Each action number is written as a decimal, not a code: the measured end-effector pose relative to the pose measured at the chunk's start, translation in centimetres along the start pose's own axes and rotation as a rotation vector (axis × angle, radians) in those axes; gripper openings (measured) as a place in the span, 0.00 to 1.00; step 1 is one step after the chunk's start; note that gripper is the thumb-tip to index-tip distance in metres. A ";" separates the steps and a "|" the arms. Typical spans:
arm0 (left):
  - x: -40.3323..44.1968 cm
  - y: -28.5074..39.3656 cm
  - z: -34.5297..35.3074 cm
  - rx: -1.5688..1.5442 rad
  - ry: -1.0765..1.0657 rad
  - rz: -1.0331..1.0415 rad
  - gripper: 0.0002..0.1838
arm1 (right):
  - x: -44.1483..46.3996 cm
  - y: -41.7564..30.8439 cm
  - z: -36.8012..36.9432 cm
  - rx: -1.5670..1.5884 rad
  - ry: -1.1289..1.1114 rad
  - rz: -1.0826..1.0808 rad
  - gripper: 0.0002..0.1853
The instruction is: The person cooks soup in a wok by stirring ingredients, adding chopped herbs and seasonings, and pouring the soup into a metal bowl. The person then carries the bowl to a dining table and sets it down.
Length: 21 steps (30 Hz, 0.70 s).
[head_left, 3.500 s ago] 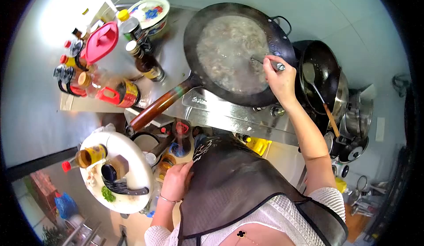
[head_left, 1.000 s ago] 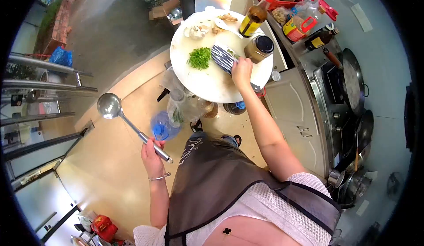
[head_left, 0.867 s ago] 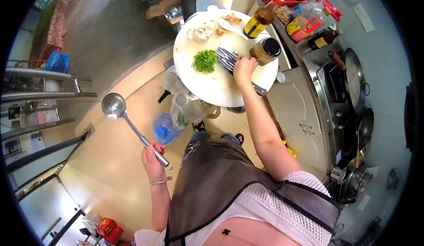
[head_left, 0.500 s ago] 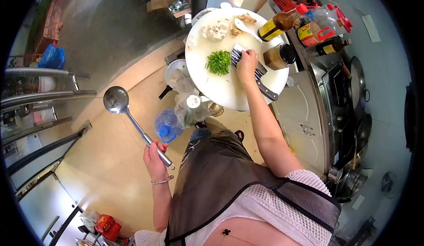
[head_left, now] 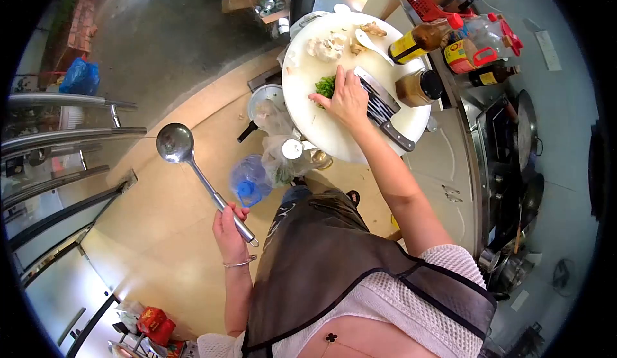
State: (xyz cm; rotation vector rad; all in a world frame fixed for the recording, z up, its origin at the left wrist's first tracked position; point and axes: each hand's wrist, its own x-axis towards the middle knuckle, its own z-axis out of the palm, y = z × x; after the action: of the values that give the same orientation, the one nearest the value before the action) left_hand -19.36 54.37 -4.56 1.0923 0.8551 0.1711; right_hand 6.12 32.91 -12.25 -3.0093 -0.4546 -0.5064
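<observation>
My left hand [head_left: 230, 232] grips the handle of a metal ladle [head_left: 204, 181], its bowl out over the floor at the left. Over the round white board [head_left: 308, 123], my right hand [head_left: 347, 98] has its fingers spread and covers part of the chopped greens [head_left: 325, 87]. A cleaver [head_left: 379, 104] with a striped blade and dark handle lies just right of that hand. Garlic [head_left: 326, 47], a white spoon [head_left: 373, 44], a sauce bottle [head_left: 418, 42] and a dark-lidded jar [head_left: 418, 88] stand or lie farther back on the board.
At the right is the stove [head_left: 491, 146] with a wok [head_left: 526, 126] and pans. Bottles and a red basket [head_left: 427, 1] stand at the upper right. Below the board are plastic bags [head_left: 273, 117] and a blue-capped water jug [head_left: 249, 178]. Metal rails [head_left: 77, 130] run along the left.
My right hand has moved left from the cleaver onto the greens, its fingers now spread. The view has shifted slightly. My left hand still holds the ladle, which it lacked in the oldest frame.
</observation>
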 end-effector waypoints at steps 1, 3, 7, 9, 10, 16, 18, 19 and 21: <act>0.0 0.0 0.0 0.002 0.000 0.002 0.11 | 0.1 -0.1 0.3 -0.028 0.019 -0.011 0.46; 0.0 -0.1 0.0 0.010 0.006 0.007 0.11 | 0.0 -0.4 0.5 -0.038 -0.007 0.012 0.46; 0.1 0.0 0.3 0.010 0.017 -0.007 0.11 | 0.2 -1.1 0.6 -0.062 0.008 0.057 0.42; 0.1 0.1 0.4 0.001 0.015 -0.017 0.11 | 0.2 -1.2 0.6 -0.034 -0.004 0.054 0.41; 0.2 0.0 0.4 0.001 0.015 -0.017 0.11 | 0.2 -1.3 0.6 -0.006 -0.018 0.050 0.40; 0.5 -0.3 0.4 0.034 0.000 -0.018 0.11 | 0.2 -2.0 1.3 0.045 0.066 0.040 0.27; 0.6 -0.2 0.5 0.023 0.004 -0.014 0.11 | 0.4 -2.0 2.0 0.040 0.043 0.069 0.22; 0.6 -0.2 0.5 0.024 0.001 -0.015 0.11 | 0.5 -2.0 2.2 0.034 0.020 0.094 0.17; 0.6 -0.2 0.7 -0.009 -0.006 -0.018 0.11 | 0.5 -2.0 3.2 0.014 0.031 0.078 0.14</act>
State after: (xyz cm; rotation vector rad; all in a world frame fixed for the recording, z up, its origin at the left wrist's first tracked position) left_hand -18.49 54.09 -4.88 1.0762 0.8578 0.1561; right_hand 6.98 35.32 -15.12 -2.9870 -0.3353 -0.5409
